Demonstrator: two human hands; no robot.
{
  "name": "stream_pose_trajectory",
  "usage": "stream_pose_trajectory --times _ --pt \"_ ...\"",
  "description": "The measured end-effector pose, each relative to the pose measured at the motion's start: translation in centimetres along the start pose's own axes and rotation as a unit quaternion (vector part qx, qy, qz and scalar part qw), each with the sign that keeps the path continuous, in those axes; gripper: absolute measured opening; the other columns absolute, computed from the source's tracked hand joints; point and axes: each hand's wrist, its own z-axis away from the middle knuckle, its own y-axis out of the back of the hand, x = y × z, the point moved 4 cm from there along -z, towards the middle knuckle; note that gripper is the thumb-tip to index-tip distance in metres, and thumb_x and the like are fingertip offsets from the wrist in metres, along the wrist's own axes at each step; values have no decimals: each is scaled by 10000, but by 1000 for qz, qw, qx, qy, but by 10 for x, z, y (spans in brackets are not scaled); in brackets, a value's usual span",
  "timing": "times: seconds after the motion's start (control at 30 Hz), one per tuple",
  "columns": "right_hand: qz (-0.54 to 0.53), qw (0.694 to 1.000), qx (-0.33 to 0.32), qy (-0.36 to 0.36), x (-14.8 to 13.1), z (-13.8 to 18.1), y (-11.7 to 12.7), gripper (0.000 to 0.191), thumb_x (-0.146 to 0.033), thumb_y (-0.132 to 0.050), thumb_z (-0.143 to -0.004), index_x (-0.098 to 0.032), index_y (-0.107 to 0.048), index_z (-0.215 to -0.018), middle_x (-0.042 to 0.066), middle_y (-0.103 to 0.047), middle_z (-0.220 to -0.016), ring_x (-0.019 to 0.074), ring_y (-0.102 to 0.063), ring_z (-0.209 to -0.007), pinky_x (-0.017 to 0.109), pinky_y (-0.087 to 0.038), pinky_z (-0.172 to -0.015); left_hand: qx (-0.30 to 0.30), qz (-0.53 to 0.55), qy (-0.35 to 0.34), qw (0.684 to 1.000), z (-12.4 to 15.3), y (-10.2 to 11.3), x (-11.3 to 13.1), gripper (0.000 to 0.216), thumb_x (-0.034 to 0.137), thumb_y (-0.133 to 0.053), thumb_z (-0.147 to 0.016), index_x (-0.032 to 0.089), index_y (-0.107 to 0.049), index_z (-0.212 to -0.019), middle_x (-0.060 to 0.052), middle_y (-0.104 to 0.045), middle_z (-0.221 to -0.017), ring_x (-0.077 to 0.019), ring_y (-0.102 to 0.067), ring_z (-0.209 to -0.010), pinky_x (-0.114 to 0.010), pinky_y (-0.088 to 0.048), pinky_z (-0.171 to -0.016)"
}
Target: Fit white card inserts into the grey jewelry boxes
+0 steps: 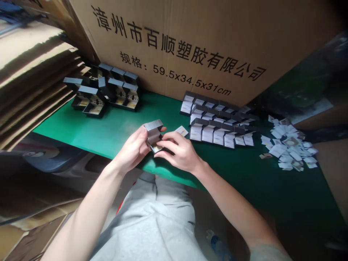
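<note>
Green and smooth-topped, the desk lies beneath a small black rectangular hinged box, lid raised, near the front edge. The bare left hand wraps its grip around the box's side and back; the bare right hand has fingertips at the opening, and whether its grip pinches anything there I cannot tell. If the left grip loosened under the right fingers' pressure, the box would probably tilt or slip. A careless rightward sweep could knock the flat white card beside those fingers, or skew the rows of open black boxes with white inserts.
</note>
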Motion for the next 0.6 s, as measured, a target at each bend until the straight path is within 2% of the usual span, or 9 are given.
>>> stream_pose_trajectory --times 0.1,0.23,0.37,0.6 --pt "-10 1000 -19 15 -3 0 -2 239 -402 -655 -1043 -197 -754 -971 93 -776 -1102 175 -752 -989 277 -622 -880 -9 12 -6 1000 0 -1 1 613 641 -778 -877 200 -710 -1298 -163 -720 -1394 -332 -727 -1213 -347 -640 -877" --pt "5 1000 -19 24 -4 0 -3 232 -391 -652 -1048 -189 -747 -983 74 -801 -1068 156 -770 -926 246 -610 -830 -8 14 -6 1000 1 -2 1 581 607 -764 -907 194 -707 -1311 -166 -726 -1384 -331 -713 -1249 -358 -626 -933" --pt "29 999 -26 17 -3 2 -4 222 -395 -671 -1038 -201 -754 -972 59 -801 -1017 153 -767 -911 238 -591 -794 -8 17 -4 1000 1 -2 1 583 619 -766 -900 197 -715 -1299 -156 -725 -1391 -305 -734 -1203 -351 -626 -931" --pt "40 999 -31 19 -3 3 -5 216 -387 -664 -1046 -199 -745 -973 54 -811 -1070 138 -774 -876 230 -566 -732 -14 9 -10 1000 0 -4 2 553 587 -788 -895 212 -706 -1292 -141 -742 -1361 -296 -745 -1177 -337 -632 -888"
